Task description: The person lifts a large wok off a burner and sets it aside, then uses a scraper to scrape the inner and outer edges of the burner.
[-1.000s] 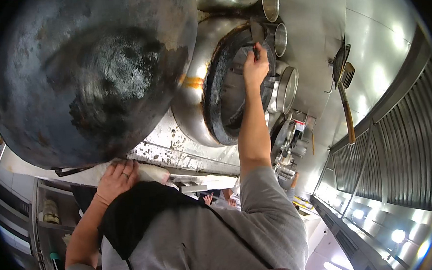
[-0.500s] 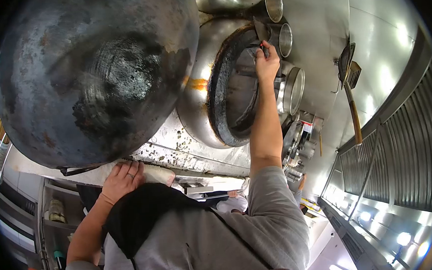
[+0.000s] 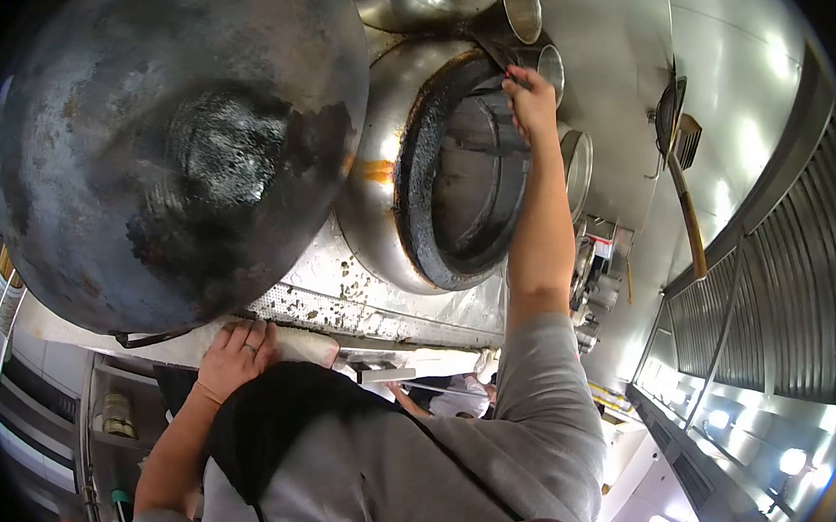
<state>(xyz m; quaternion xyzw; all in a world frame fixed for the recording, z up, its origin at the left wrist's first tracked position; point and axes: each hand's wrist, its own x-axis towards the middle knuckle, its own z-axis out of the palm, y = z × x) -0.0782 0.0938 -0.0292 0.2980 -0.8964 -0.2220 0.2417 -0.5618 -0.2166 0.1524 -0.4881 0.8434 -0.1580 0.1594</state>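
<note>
My right hand (image 3: 531,101) is closed around the handle of a scraper (image 3: 493,52). Its flat metal blade points away over the far rim of the round stove opening (image 3: 416,156), whose ring is crusted black. Inside the opening, dark metal walls and a curved piece show. My left hand (image 3: 238,352) lies on a folded white cloth (image 3: 299,348) along the stove's front edge, holding nothing. Just beyond that hand, a large blackened wok (image 3: 230,158) stands tilted up, with a handle at its lower edge.
Metal containers (image 3: 523,13) line the back of the stove. A strainer (image 3: 668,116) and a slotted turner (image 3: 688,139) hang on the steel wall. Dirty bits lie on the perforated steel top (image 3: 342,270). Another person (image 3: 460,392) is farther along the kitchen.
My right hand has shifted a little to the right and the scraper's blade has swung left along the far rim. My left hand stays on the cloth. The view has shifted slightly.
</note>
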